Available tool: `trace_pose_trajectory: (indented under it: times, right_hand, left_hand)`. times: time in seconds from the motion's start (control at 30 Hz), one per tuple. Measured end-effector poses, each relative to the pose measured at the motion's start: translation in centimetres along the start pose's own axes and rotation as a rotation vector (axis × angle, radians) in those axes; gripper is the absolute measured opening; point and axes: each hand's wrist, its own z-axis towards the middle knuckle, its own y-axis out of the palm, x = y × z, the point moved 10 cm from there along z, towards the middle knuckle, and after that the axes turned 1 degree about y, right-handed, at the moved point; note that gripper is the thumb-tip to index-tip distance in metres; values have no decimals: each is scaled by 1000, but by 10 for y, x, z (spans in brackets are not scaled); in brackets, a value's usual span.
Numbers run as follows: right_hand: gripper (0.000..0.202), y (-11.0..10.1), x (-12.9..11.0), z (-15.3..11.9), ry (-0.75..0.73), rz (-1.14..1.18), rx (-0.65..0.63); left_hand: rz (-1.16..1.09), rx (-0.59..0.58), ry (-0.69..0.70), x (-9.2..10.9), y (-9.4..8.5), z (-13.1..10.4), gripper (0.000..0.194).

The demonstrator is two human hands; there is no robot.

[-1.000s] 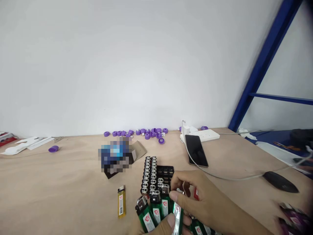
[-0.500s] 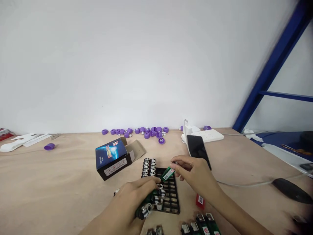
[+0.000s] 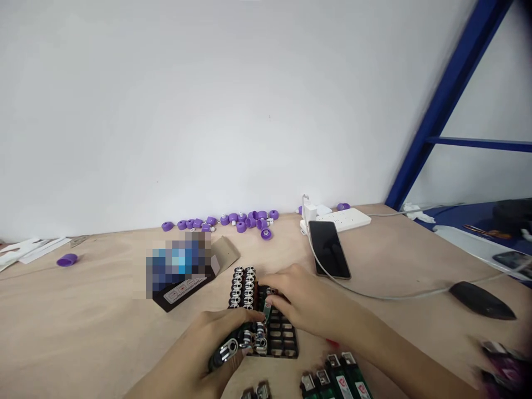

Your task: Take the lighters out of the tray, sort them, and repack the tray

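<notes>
The left hand (image 3: 205,338) comes in from seven o'clock, back uppermost, index finger stretched forward, the grip closed around several green plastic lighters with metal tops (image 3: 228,350) over the near-left part of the black plastic grid tray (image 3: 282,339). From four o'clock the right hand (image 3: 301,299) arches over it – thumb and fingers pinching one slim green plastic lighter (image 3: 267,310) beside the filled columns.

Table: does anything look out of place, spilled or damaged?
One purple piece lies alone at the far left, away from the cluster of purple pieces by the wall. Otherwise nothing stands out: the lighters in the black tray stand in rows, and I see no spill or damage.
</notes>
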Motion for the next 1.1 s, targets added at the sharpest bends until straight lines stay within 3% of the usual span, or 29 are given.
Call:
trace_pose_trajectory:
  times: [0.2,0.3,0.4,0.47,0.6,0.73,0.87,0.97,1.03,1.1]
  right_hand:
    - [10,11,1,1,45,-42,-12]
    - [12,10,-4,-2,8,-17,-16]
    - [20,-3,-7,-7,-11,57,3]
    - [23,-19,-11,-11,-20,147,63]
    - [19,-44,-29,-17,-69,372,201]
    - [15,-39,-47,-20,-71,453,218]
    - [11,-38,-38,-18,-20,484,253]
    - [11,-58,-16,-18,9,527,393]
    - [12,-69,5,-17,66,501,475]
    - [10,-67,20,-12,125,406,470]
  left_hand:
    - [-51,-20,-21,-1,5,-1,42]
    - [-138,11,-164,-17,8,-4,37]
    - [-382,76,-354,-33,10,-7,31]
    - [-630,54,-448,-35,17,-7,29]
    - [-1056,-40,-585,-24,35,-9,25]
    - [-1251,-104,-651,-7,50,-15,22]
    - [-1151,-116,-657,-7,50,-15,33]
    - [-807,103,-613,-29,20,-11,34]
    - [-531,206,-493,-34,-2,-8,28]
    - [-309,206,-291,-24,-9,-4,28]
